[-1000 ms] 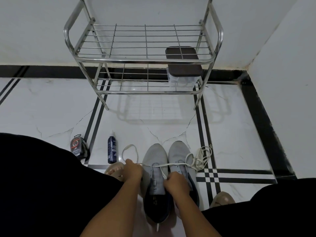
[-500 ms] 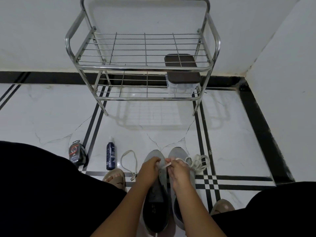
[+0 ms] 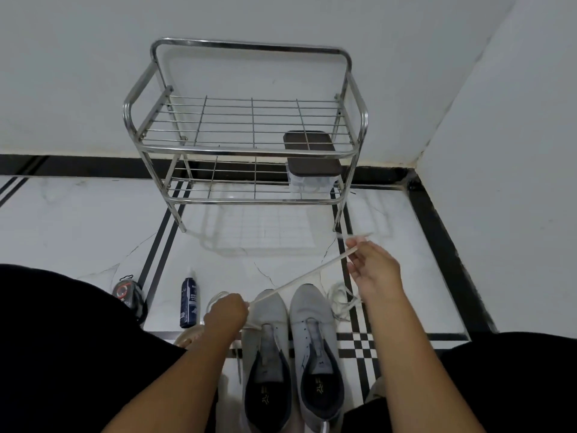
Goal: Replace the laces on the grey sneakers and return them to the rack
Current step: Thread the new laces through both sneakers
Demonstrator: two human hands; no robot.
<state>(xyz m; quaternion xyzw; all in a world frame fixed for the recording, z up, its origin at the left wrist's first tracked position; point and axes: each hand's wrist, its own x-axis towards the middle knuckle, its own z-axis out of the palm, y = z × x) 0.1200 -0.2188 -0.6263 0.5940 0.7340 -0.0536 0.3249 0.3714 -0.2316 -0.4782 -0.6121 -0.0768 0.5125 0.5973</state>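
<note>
Pulling white lace [image 3: 299,278] taut: right hand [image 3: 373,270] pinches its end, left hand [image 3: 226,314] grips it at left grey sneaker [image 3: 267,354]. Suggest even tension, both ends equal before the next eyelet.

arms: bare to past the elbow, no sleeves showing
left hand [image 3: 225,314]: no rings
right hand [image 3: 374,270]: no rings
legs: black cloth
feet: beige sandals [image 3: 189,337]

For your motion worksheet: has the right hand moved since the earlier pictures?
Yes. The right hand went from the sneakers up and rightward, toward the rack.
</note>
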